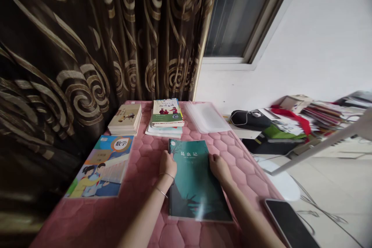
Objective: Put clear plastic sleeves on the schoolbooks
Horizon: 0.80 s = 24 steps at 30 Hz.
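Note:
A dark teal book [195,186] with white Chinese characters lies face up on the pink quilted table cover [145,166], light glinting off its lower cover. On its left edge is my left hand [167,166], fingers curled round the side, a thin bracelet at the wrist. My right hand [220,168] grips the opposite edge, thumb on top. Left of the hands lies a blue textbook [101,168] with cartoon children on its cover. Beyond are a stack of beige books [124,119] and a pile topped by a white and green book [167,112].
Clear plastic sheets [207,118] lie at the table's far right. A black phone [290,223] rests at the near right edge. Dark patterned curtains [145,35] hang along the left and back. Right of the table stand a white lamp [319,143] and a cluttered heap of papers [325,114].

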### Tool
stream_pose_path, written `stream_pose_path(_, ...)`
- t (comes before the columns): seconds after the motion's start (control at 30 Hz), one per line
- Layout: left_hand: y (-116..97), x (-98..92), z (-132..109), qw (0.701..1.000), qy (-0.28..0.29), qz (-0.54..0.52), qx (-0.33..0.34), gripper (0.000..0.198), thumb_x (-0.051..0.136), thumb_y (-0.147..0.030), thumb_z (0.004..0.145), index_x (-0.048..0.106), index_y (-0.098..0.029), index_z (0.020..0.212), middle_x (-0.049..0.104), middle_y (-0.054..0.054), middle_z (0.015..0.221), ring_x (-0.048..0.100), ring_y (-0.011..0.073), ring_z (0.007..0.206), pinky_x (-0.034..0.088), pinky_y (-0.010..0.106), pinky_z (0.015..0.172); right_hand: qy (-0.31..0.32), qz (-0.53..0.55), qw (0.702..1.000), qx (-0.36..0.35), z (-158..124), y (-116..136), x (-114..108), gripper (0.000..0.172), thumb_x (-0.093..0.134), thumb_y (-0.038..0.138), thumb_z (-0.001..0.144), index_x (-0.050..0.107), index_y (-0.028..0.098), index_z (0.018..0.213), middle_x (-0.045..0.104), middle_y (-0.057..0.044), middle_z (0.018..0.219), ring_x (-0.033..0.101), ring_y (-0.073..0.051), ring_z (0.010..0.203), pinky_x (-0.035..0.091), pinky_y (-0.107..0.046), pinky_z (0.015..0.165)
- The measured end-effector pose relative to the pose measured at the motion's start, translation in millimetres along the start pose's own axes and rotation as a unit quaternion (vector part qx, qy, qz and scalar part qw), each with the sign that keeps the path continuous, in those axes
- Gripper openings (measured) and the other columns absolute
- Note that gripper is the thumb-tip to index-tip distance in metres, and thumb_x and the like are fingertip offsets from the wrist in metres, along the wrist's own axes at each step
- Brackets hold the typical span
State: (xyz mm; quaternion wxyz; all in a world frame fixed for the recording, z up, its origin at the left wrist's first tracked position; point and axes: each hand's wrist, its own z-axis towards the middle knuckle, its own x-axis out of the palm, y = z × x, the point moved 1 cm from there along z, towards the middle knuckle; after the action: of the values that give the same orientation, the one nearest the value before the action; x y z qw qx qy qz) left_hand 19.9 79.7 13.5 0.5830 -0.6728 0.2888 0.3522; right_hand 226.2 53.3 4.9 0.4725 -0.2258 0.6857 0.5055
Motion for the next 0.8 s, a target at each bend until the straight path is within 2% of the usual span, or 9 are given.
stream_pose_path(0.17, 29, -19.4, 21, 0.999, -0.044, -0.004, 0.011, 0.032, 0.044, -0.007, 0.089, 0.052, -0.009, 0.121, 0.066, 0.019, 0.110, 0.065, 0.0221, 0.105, 0.047, 0.028, 0.087, -0.010, 0.003, 0.999, -0.042, -6, 30, 22, 0.044, 0.028, 0.030, 0.095, 0.068, 0.013, 0.087, 0.072, -0.017, 0.093, 0.068, -0.024, 0.087, 0.046, -0.028, 0.070)
stream_pose_path(0.27, 40, -25.1, 26, 0.998, -0.056, 0.020, 0.022, 0.042, 0.041, 0.002, 0.086, 0.048, -0.006, 0.127, 0.061, 0.022, 0.119, 0.060, 0.0219, 0.113, 0.045, 0.028, 0.093, -0.019, 0.001, 0.998, -0.066, -6, 42, 34, 0.043, 0.031, 0.029, 0.095, 0.068, 0.011, 0.087, 0.071, -0.019, 0.095, 0.067, -0.025, 0.089, 0.045, -0.030, 0.074)
stream_pose_path(0.43, 43, -28.2, 22, 0.995, -0.063, 0.059, 0.042, 0.050, 0.031, 0.009, 0.081, 0.051, -0.006, 0.125, 0.055, 0.022, 0.127, 0.059, 0.0207, 0.114, 0.046, 0.028, 0.095, -0.031, 0.001, 0.996, -0.085, 0, 42, 41, 0.040, 0.034, 0.027, 0.093, 0.069, 0.011, 0.080, 0.071, -0.018, 0.089, 0.067, -0.025, 0.086, 0.045, -0.030, 0.074)
stream_pose_path(0.53, 37, -33.0, 19, 0.993, -0.076, 0.075, 0.050, 0.049, 0.028, 0.006, 0.084, 0.054, -0.008, 0.123, 0.047, 0.023, 0.137, 0.054, 0.0244, 0.120, 0.045, 0.036, 0.099, -0.041, 0.011, 0.995, -0.087, 1, 38, 41, 0.039, 0.036, 0.029, 0.092, 0.068, 0.014, 0.075, 0.072, -0.015, 0.084, 0.067, -0.023, 0.080, 0.045, -0.029, 0.070)
stream_pose_path(0.6, 27, -33.4, 9, 0.986, -0.091, 0.110, 0.083, 0.047, 0.027, 0.001, 0.087, 0.057, -0.012, 0.120, 0.042, 0.020, 0.143, 0.049, 0.0282, 0.125, 0.041, 0.047, 0.103, -0.049, 0.023, 0.995, -0.089, 1, 37, 41, 0.039, 0.036, 0.031, 0.092, 0.067, 0.016, 0.073, 0.072, -0.013, 0.082, 0.067, -0.023, 0.078, 0.045, -0.028, 0.068)
stream_pose_path(0.67, 12, -26.5, -12, 0.969, -0.087, 0.166, 0.162, 0.045, 0.027, -0.003, 0.090, 0.062, -0.016, 0.114, 0.043, 0.014, 0.145, 0.045, 0.0296, 0.129, 0.032, 0.056, 0.109, -0.056, 0.036, 0.994, -0.092, 0, 36, 42, 0.039, 0.036, 0.032, 0.092, 0.065, 0.018, 0.071, 0.072, -0.012, 0.080, 0.067, -0.022, 0.077, 0.045, -0.027, 0.066)
stream_pose_path(0.73, -5, -10.7, -43, 0.945, -0.030, 0.191, 0.263, 0.040, 0.030, -0.009, 0.092, 0.065, -0.016, 0.111, 0.048, 0.012, 0.142, 0.044, 0.0288, 0.130, 0.025, 0.057, 0.113, -0.059, 0.050, 0.993, -0.093, 1, 35, 44, 0.038, 0.037, 0.033, 0.091, 0.063, 0.018, 0.069, 0.071, -0.012, 0.077, 0.066, -0.022, 0.075, 0.045, -0.028, 0.065)
stream_pose_path(0.8, -16, 9.4, -78, 0.928, 0.034, 0.174, 0.327, 0.037, 0.038, -0.028, 0.094, 0.063, -0.013, 0.117, 0.050, 0.016, 0.139, 0.042, 0.0317, 0.132, 0.025, 0.058, 0.113, -0.060, 0.062, 0.992, -0.096, 2, 33, 45, 0.034, 0.039, 0.033, 0.090, 0.062, 0.018, 0.070, 0.070, -0.011, 0.074, 0.066, -0.021, 0.072, 0.046, -0.028, 0.064)
